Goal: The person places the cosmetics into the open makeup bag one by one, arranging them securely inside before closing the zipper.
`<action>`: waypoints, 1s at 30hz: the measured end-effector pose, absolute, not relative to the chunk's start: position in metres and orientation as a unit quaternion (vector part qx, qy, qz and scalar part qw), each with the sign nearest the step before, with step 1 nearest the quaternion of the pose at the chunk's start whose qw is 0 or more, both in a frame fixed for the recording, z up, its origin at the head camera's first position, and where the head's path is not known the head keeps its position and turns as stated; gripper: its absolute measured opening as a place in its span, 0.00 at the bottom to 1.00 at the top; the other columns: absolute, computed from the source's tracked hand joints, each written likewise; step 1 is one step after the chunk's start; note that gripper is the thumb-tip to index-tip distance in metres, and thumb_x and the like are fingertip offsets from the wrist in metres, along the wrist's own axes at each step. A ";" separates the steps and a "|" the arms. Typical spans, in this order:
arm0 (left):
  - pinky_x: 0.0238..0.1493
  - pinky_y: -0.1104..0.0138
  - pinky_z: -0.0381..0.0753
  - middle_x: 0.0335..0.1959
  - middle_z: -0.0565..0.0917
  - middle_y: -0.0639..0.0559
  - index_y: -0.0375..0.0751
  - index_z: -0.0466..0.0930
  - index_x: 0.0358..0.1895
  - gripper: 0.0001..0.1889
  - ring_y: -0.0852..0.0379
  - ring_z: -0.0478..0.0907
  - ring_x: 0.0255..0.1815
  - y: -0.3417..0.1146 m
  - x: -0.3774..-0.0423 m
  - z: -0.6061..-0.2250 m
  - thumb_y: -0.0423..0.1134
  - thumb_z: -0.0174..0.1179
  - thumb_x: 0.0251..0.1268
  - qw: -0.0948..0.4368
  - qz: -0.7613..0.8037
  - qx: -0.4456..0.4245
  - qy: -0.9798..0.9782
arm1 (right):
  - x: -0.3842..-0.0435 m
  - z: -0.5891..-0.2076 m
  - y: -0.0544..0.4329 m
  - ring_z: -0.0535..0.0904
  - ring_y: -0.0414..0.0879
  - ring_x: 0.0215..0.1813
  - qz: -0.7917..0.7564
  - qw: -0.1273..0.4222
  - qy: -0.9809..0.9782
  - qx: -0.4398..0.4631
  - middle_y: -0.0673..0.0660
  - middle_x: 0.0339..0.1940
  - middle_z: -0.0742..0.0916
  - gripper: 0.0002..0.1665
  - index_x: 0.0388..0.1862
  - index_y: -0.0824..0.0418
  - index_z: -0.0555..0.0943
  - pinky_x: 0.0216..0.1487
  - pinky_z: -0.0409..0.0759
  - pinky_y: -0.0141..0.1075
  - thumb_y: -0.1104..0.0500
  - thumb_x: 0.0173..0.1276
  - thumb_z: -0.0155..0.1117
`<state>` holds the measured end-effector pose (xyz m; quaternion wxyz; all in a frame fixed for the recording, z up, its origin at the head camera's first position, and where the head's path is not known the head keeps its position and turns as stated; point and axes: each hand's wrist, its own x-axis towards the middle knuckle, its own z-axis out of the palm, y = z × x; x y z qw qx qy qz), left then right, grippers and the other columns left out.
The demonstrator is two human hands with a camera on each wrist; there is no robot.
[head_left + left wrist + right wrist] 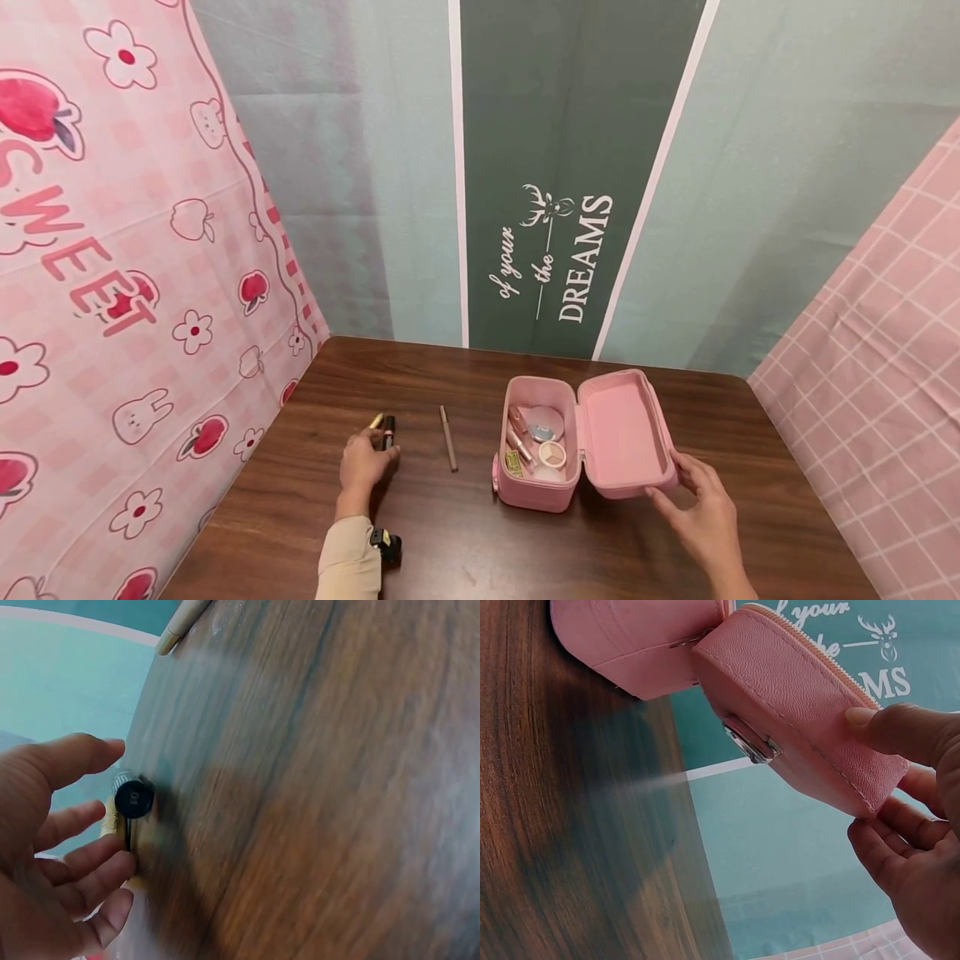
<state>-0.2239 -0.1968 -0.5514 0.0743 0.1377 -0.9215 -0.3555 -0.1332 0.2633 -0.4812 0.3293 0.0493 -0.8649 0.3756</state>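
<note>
A pink zip-up makeup case (536, 493) stands on the table with its lid (626, 437) swung out to the right. My right hand (705, 508) grips the lid's outer corner, thumb on the side wall (817, 720) and fingers underneath. Over at the left, my left hand (363, 462) reaches around a dark tube with a black cap (389, 423) and a gold tube (377, 421) lying beside it. In the left wrist view, thumb and fingers are spread on either side of the black cap (135, 799), with a gap between thumb and cap.
A slim brownish pencil-like stick (448, 439) lies between the left hand and the case. Inside the case are pink tubes (519, 446), a round silver-and-pink compact (543, 423) and a three-part palette (552, 454). Printed cloths hang around the wooden table (465, 550).
</note>
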 end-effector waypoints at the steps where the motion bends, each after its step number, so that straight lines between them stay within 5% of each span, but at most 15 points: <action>1: 0.42 0.47 0.71 0.42 0.76 0.34 0.35 0.79 0.48 0.24 0.35 0.74 0.43 -0.196 -0.225 -0.552 0.44 0.69 0.48 0.074 -0.353 0.145 -0.921 | -0.133 -0.481 0.264 0.67 0.18 0.44 0.376 0.330 -0.865 0.050 0.66 0.46 0.79 0.38 0.47 0.74 0.77 0.45 0.65 0.14 0.77 0.29 0.78; 30: 0.32 0.51 0.73 0.34 0.82 0.41 0.39 0.82 0.37 0.12 0.42 0.77 0.33 -0.187 -0.230 -0.556 0.40 0.66 0.49 0.040 -0.355 0.189 -0.915 | -0.133 -0.482 0.265 0.66 0.17 0.45 0.370 0.326 -0.869 0.050 0.65 0.46 0.80 0.38 0.48 0.73 0.78 0.45 0.65 0.14 0.75 0.29 0.79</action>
